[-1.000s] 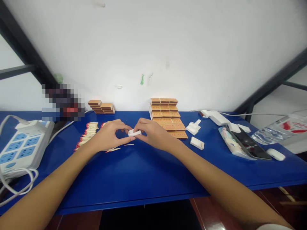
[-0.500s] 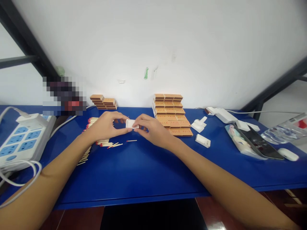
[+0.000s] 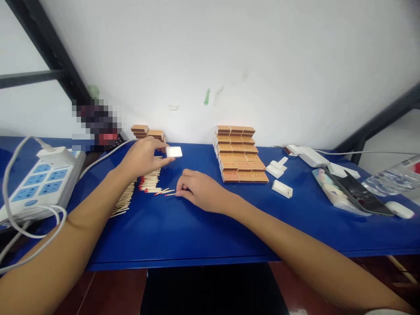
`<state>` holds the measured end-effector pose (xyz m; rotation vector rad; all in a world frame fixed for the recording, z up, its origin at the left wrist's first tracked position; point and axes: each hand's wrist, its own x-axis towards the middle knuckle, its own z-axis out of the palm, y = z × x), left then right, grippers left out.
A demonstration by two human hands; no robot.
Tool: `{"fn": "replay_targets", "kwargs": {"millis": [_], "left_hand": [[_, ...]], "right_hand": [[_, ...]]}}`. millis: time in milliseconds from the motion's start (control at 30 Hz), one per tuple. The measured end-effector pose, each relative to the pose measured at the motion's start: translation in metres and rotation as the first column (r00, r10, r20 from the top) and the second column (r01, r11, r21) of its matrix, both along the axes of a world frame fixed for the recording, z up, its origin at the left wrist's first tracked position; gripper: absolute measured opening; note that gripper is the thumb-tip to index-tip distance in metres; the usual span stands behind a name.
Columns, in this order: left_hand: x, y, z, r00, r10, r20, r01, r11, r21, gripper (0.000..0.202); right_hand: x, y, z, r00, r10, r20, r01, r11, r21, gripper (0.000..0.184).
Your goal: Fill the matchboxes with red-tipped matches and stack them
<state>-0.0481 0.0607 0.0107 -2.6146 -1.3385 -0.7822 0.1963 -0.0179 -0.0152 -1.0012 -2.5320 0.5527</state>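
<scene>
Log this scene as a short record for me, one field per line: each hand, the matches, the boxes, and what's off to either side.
Left hand: holds a small white tray at its left side
Right hand: fingertips at the bare end of a single match; firm grip unclear
Loose matches: piled by the left forearm, partly hidden
Tiered matchboxes: stepped rows near the wall
Far left: power strip
Far right: bottle, white mouse

matches [image 3: 150,180]: on table [image 3: 197,236] | power strip [image 3: 46,181]: left | mouse [image 3: 399,210]: far right
</scene>
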Motion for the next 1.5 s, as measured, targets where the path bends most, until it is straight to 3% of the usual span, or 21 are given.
{"fn": "replay_targets", "kwargs": {"millis": [133,467,867,1033,1233,1500], "left_hand": [[0.000,-0.001,0.000,1.000,-0.009,-0.017,0.009,1.000,0.001,0.034],[-0.001,0.001,-0.004,0.999,-0.040,-0.018,0.040,0.999,-0.004,0.042],[0.005,-0.004,-0.004,0.997,-0.075,-0.030,0.074,0.997,-0.036,0.038],[0.010,-0.006,-0.006,0.993,-0.111,-0.030,0.109,0.991,-0.084,0.038],[0.024,-0.016,-0.010,0.966,-0.229,0.117,0.245,0.958,-0.152,0.039],[0.032,-0.024,-0.010,0.940,-0.272,0.206,0.305,0.940,-0.152,0.039]], "right_hand": [[-0.016,0.001,-0.005,0.999,0.034,-0.005,-0.034,0.998,0.049,0.011],[-0.019,0.007,-0.009,0.996,0.085,0.041,-0.088,0.993,0.081,0.014],[-0.001,0.000,-0.008,0.991,-0.004,0.133,-0.015,0.990,0.143,0.016],[0.021,0.010,-0.004,0.998,-0.065,-0.007,0.065,0.995,0.081,0.013],[0.041,0.029,-0.003,0.963,-0.227,-0.145,0.251,0.953,0.173,0.008],[0.039,0.025,0.000,0.971,-0.219,-0.101,0.236,0.949,0.210,0.011]]}}
